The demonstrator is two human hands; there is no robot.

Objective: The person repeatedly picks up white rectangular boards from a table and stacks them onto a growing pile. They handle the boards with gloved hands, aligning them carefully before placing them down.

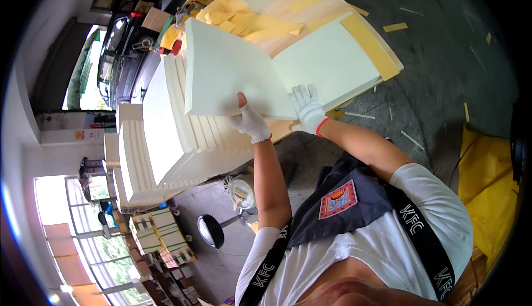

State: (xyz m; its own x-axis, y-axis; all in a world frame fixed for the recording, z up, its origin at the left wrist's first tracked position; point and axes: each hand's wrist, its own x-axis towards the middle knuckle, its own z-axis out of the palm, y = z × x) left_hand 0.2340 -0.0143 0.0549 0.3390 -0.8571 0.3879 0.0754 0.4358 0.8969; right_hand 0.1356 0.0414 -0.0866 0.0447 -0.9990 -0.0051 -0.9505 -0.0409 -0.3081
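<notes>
Two gloved hands hold one pale foam sheet [233, 70] by its near edge, above a tall stack of same sheets [166, 134]. On the left hand [252, 123] the grip is pinching the sheet, with the thumb on top and the fingers under it. The right hand [308, 109] lies with spread fingers on the sheet corner; if its fingers also go under the edge, I cannot tell. Both gloves are white, and the right one has a red cuff.

Behind the lifted sheet is a wooden bench [310, 12] with another pale sheet [327, 65] on it, which has a yellow strip [370, 45] along its far side. Many loose yellow strips [244, 21] are piled on the bench further away. More foam stacks [130, 162] stand to the left, and they hide the floor there. Below the stacks stand a round black stool [210, 231] and a white bucket [243, 191].

The floor [443, 57] is grey concrete with small yellow scraps on it. One yellow cloth [487, 184] lies at the right. A dark car [119, 51] is parked at the upper left.
</notes>
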